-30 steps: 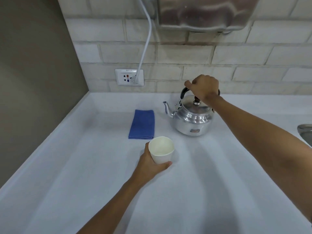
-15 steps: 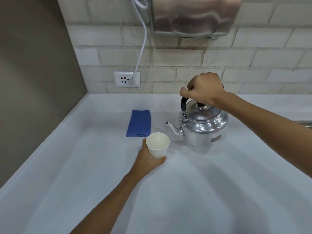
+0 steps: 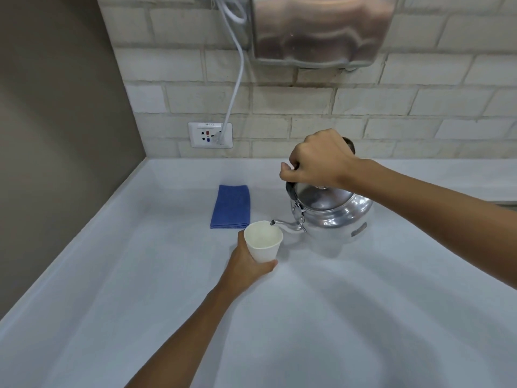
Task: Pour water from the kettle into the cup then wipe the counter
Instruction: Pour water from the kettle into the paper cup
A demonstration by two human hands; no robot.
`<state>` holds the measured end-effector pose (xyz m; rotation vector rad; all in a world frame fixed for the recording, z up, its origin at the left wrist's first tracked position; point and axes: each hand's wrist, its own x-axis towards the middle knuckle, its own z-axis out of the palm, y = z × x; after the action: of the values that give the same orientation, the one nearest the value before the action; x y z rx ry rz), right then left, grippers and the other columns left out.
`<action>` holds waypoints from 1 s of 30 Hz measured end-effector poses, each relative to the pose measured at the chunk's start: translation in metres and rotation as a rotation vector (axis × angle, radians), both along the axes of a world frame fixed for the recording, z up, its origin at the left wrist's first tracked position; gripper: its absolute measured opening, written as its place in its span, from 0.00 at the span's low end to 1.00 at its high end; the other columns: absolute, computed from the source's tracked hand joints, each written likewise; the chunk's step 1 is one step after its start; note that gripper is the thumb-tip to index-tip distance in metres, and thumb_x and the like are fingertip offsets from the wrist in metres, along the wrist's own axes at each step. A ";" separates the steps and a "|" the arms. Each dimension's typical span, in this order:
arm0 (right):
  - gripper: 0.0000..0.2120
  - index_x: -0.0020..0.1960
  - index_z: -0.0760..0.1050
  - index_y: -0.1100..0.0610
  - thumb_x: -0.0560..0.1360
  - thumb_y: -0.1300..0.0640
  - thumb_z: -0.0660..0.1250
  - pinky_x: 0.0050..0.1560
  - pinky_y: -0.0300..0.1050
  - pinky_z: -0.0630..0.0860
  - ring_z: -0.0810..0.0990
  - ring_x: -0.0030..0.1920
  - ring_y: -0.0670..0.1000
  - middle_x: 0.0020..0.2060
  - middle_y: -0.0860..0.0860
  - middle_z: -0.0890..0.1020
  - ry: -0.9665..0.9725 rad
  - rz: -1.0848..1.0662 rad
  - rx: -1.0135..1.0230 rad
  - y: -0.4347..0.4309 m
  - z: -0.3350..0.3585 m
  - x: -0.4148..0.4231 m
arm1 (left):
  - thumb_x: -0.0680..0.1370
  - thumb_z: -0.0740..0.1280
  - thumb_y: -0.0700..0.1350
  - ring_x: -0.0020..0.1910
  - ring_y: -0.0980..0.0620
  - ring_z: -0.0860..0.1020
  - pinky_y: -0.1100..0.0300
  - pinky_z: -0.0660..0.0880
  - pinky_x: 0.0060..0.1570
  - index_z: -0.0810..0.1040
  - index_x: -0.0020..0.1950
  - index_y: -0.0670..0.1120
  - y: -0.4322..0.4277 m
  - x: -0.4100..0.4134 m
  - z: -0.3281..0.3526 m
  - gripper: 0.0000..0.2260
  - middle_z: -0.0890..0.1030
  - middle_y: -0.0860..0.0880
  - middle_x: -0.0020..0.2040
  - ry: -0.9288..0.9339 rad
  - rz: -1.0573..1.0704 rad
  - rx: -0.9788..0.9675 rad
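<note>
Kettle (image 3: 333, 212) spout over cup (image 3: 263, 242), cloth (image 3: 231, 206) beside

A shiny metal kettle (image 3: 333, 214) is being held up by its handle in the right hand (image 3: 319, 161) and tipped, its spout over a white paper cup (image 3: 263, 243) being gripped by the left hand (image 3: 246, 264). A folded blue cloth (image 3: 231, 206) is lying on the white counter (image 3: 140, 275) behind the cup.

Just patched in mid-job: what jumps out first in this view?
The right hand tips a shiny kettle at centre, its spout at the rim of a white cup gripped by the left hand. A folded blue cloth lies behind the cup on the counter.
</note>
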<state>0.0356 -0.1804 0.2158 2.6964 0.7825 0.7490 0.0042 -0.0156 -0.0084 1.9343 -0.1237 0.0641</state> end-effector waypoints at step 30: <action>0.25 0.23 0.53 0.59 0.73 0.52 0.59 0.27 0.39 0.49 0.52 0.22 0.51 0.18 0.52 0.57 -0.015 0.042 -0.158 0.017 0.009 -0.008 | 0.60 0.78 0.49 0.55 0.52 0.73 0.61 0.70 0.49 0.61 0.63 0.54 -0.001 0.001 -0.001 0.37 0.72 0.54 0.57 -0.024 0.012 -0.003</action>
<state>0.0280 -0.1639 0.2249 2.5386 0.8591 0.6860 0.0053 -0.0161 -0.0099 1.9320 -0.1285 0.0953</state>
